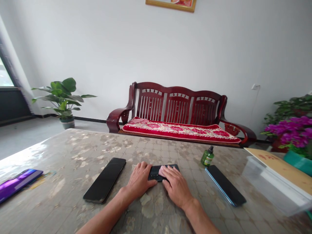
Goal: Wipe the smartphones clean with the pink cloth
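Head view. Centre phone [154,171], lying flat on the patterned worktop [156,217] between both hands. Left hand [140,177]: fingers closed about the phone's left end, thumb at its near edge. Right hand [176,183]: fingers drawn together, gripping a pink cloth [161,171] against its upper face. Black phone [106,180], left; blue-edged phone [226,186], right, just beside a green bottle [207,157].
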`<move>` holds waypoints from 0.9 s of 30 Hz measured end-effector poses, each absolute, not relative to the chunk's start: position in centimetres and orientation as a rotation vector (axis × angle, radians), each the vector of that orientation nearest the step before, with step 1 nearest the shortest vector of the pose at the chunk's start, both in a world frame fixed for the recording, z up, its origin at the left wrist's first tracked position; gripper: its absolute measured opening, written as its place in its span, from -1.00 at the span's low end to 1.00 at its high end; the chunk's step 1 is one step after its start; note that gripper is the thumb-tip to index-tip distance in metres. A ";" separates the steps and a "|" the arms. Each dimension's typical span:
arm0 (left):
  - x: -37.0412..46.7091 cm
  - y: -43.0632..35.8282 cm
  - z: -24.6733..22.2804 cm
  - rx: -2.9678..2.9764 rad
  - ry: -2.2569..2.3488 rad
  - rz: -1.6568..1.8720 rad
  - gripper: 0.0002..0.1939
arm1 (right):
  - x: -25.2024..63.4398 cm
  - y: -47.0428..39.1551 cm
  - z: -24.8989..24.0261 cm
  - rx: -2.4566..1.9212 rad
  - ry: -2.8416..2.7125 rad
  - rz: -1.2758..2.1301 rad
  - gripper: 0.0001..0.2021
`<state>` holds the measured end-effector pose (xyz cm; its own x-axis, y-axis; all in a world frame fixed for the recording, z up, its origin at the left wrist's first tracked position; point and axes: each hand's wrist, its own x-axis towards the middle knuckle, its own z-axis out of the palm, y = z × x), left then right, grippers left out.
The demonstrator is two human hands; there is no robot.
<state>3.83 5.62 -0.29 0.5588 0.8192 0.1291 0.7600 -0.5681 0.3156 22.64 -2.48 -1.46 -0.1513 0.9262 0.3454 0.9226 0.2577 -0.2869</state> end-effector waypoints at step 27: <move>4.6 5.2 -0.2 2.388 1.416 0.379 -0.36 | 23.0 -2.1 -2.0 -1.916 -1.861 -0.122 -0.53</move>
<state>4.64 5.20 -0.21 0.4683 0.8818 0.0557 0.7916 -0.4467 0.4170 23.01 -2.13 -2.03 0.0790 0.9234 0.3755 0.9646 0.0244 -0.2627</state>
